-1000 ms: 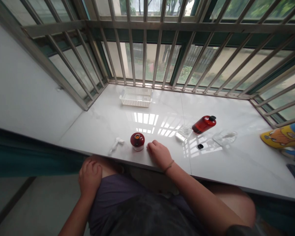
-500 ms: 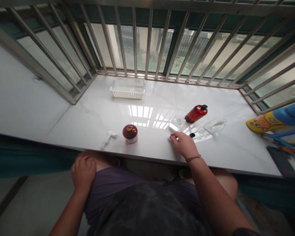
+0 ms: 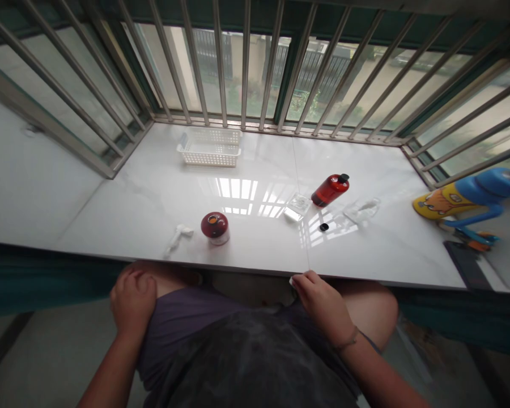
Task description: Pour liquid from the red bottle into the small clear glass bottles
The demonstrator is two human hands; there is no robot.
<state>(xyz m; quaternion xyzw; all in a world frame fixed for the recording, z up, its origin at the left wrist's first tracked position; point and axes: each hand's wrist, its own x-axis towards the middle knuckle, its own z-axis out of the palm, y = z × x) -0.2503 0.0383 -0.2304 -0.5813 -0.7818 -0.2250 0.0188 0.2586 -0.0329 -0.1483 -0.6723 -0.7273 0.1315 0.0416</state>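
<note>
My left hand [image 3: 132, 303] rests on my left knee, fingers laid over it and holding nothing. Just past the front edge of the counter, my right hand [image 3: 323, 300] is closed in a pinch. A small white piece [image 3: 293, 281] pokes out between its fingertips; its kind is too small to make out. Above that hand lie a small black cap [image 3: 324, 227] and a clear square packet [image 3: 297, 207]. A rounded dark red bottle [image 3: 215, 228] with an uncapped orange opening stands left of centre. Beside it lies a white pump head [image 3: 181, 235].
A red bottle with a black cap [image 3: 330, 190] stands farther back. Right of it is crumpled clear plastic [image 3: 362, 209]. A white basket [image 3: 210, 157] sits by the window bars. At the right are a yellow and blue bottle [image 3: 471, 195] and a dark flat object [image 3: 467, 263].
My right hand has drawn back from the counter toward my lap, with a small white piece in its fingertips. My left hand stays on the knee. The view has shifted slightly.
</note>
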